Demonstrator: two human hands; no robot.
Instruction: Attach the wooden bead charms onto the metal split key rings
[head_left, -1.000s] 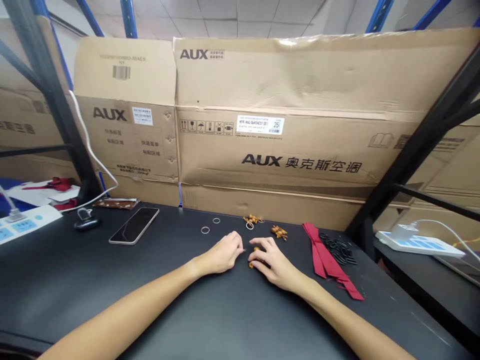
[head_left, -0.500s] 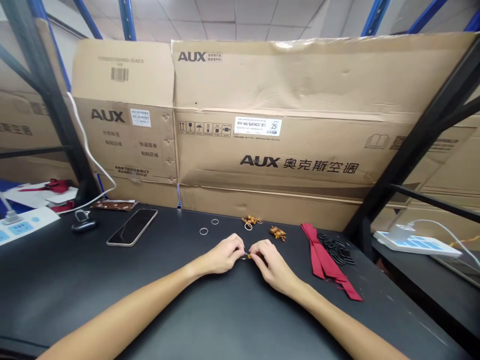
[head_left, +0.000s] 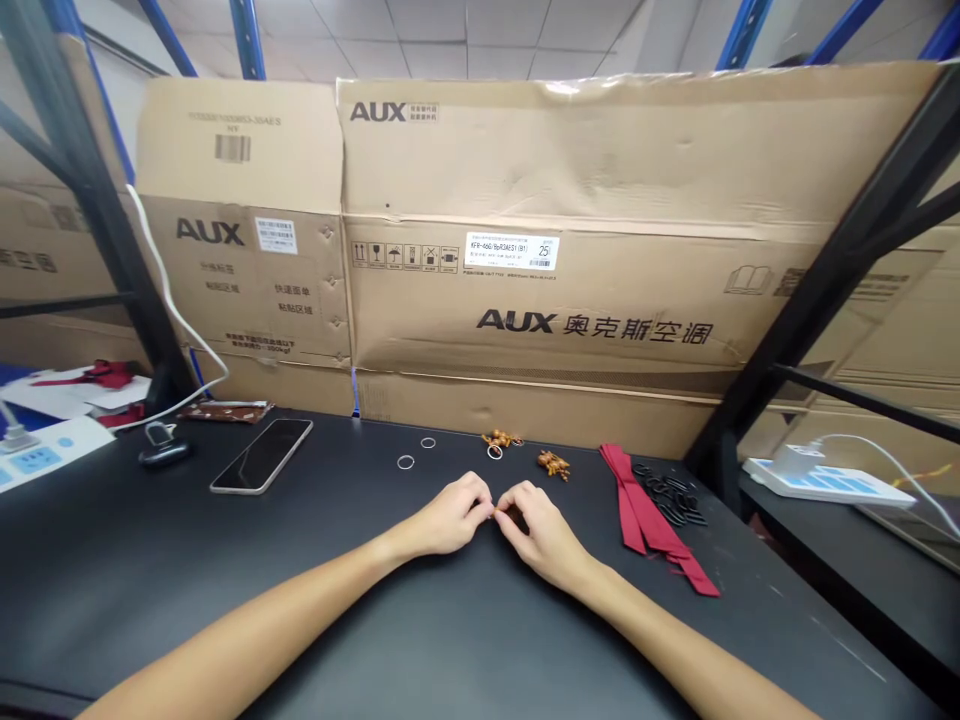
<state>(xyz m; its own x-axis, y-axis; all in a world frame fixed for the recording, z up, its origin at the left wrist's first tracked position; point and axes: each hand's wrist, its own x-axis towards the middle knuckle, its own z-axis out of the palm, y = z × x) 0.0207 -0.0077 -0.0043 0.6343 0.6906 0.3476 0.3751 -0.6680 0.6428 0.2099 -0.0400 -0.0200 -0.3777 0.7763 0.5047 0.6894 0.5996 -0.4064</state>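
Observation:
My left hand [head_left: 454, 514] and my right hand [head_left: 541, 532] meet fingertip to fingertip just above the dark table, both closed in a pinch. The left fingers grip a thin metal split ring, now almost wholly covered by them. Between the right thumb and forefinger is a small amber-brown charm [head_left: 495, 512], of which only a speck shows. Beyond the hands lie brown charms [head_left: 498, 440] with a split ring [head_left: 495, 452] beside them, and another clump of brown charms [head_left: 553, 464]. Two loose split rings [head_left: 406, 462] rest to the left.
Red ribbon strips [head_left: 652, 530] and a pile of black clasps [head_left: 671, 495] lie on the right. To the left are a phone [head_left: 262, 456], a black earphone case [head_left: 165, 446] and a brown wrapper [head_left: 225, 411]. Cardboard panels [head_left: 525, 350] stand along the back edge.
My hands have drawn closer together, and the ring and charm between them are now more hidden. The view has shifted slightly; the things on the table have stayed put.

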